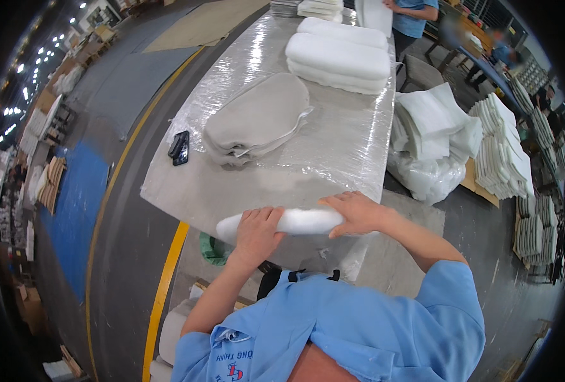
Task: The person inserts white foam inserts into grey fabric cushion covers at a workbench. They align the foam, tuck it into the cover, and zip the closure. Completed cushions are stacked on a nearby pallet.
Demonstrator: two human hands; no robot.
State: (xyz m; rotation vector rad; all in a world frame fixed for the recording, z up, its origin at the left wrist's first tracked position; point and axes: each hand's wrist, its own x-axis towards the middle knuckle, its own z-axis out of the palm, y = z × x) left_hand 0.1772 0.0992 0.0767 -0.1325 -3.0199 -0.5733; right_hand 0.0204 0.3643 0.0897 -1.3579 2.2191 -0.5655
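Observation:
At the near edge of the plastic-covered table (333,156), a long white padded cushion (308,221) with rounded ends is between my hands. My left hand (257,235) grips it left of its middle, fingers bent over the top. Around its right end closes my right hand (356,213), thumb on the near side. The cushion stands edge-on to me, so its broad faces are hidden. Farther up the table lies a stack of grey rounded fabric pieces (257,114), apart from both hands.
White folded padding (338,57) is piled at the far right of the table. A black phone (179,156) with a small dark object lies near the left edge. White padding sheets (432,121) and a plastic bag (429,175) stand right. Another person (415,22) is at the far end.

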